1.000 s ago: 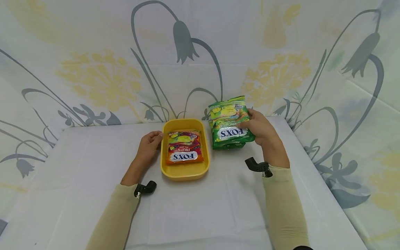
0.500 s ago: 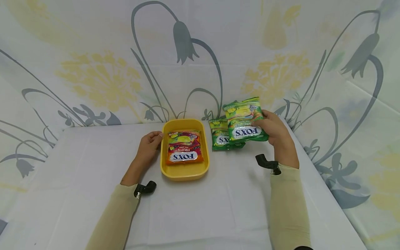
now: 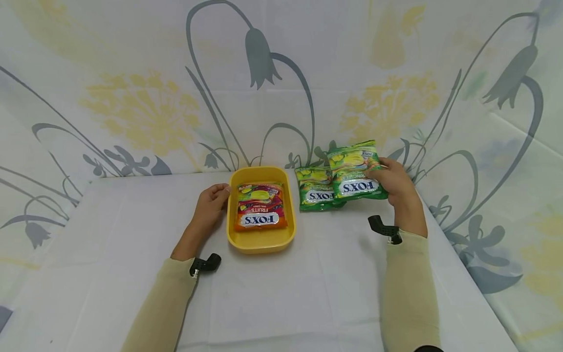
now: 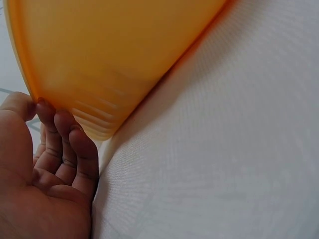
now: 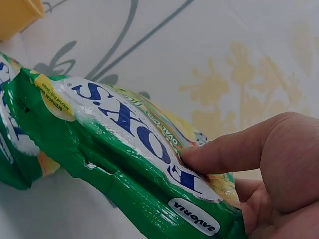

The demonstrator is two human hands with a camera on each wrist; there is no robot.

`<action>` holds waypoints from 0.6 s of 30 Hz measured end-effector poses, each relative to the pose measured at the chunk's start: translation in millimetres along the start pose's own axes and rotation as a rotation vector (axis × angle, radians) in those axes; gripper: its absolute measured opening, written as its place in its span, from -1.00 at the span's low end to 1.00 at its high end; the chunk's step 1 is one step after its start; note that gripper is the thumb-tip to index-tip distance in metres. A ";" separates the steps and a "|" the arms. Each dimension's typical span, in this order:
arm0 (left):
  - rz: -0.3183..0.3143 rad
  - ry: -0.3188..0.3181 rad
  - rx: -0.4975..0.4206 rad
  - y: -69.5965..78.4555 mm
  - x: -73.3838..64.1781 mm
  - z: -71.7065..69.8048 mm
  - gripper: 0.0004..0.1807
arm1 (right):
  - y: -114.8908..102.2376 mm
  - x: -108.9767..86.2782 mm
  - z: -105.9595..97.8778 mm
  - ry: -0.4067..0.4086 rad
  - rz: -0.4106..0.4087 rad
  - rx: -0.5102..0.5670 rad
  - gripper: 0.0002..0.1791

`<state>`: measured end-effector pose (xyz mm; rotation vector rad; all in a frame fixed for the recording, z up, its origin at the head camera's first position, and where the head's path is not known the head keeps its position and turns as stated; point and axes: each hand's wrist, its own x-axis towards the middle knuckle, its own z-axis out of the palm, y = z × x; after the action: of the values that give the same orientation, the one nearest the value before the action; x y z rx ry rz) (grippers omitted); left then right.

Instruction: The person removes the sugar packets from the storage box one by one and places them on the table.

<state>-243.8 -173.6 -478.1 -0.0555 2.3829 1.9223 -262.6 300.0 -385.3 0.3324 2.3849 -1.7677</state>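
Note:
My right hand (image 3: 393, 182) holds a green Fox's candy bag (image 3: 355, 168), thumb on its printed front and fingers behind it. In the right wrist view the thumb presses into the candy bag (image 5: 134, 134). A second green candy bag (image 3: 315, 188) lies on the table just left of it, partly overlapped. At the left, my left hand (image 3: 210, 205) pinches the rim of a yellow tray (image 3: 259, 243). The left wrist view has its thumb and curled fingertips meeting at the tray's edge. Inside the tray lies a red and orange Fox's Fruits candy bag (image 3: 260, 205).
A white cloth covers the table (image 3: 286, 298). Behind it and at the sides hangs a pale curtain (image 3: 330, 49) printed with grey and yellow flowers. Black wrist mounts (image 3: 384, 229) sit on both beige sleeves (image 3: 411, 288).
My right hand has drawn the held green bag to the right and slightly down, uncovering much of the second green bag. The left hand, tray and red bag have stayed put.

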 end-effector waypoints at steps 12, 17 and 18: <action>-0.026 -0.010 0.003 11.5 -5.7 0.7 -0.53 | 22.6 8.3 -13.3 0.083 -0.020 0.023 -0.15; -0.022 -0.015 0.009 29.9 -18.2 1.6 -0.54 | 29.6 10.2 -17.4 0.129 -0.022 0.023 -0.17; -0.020 -0.015 0.008 32.0 -19.8 1.6 -0.54 | 30.9 10.2 -18.4 0.140 -0.019 0.015 -0.17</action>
<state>-226.5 -165.7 -445.6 -0.0640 2.3713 1.8973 -264.1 327.1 -411.0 0.4509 2.4773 -1.8281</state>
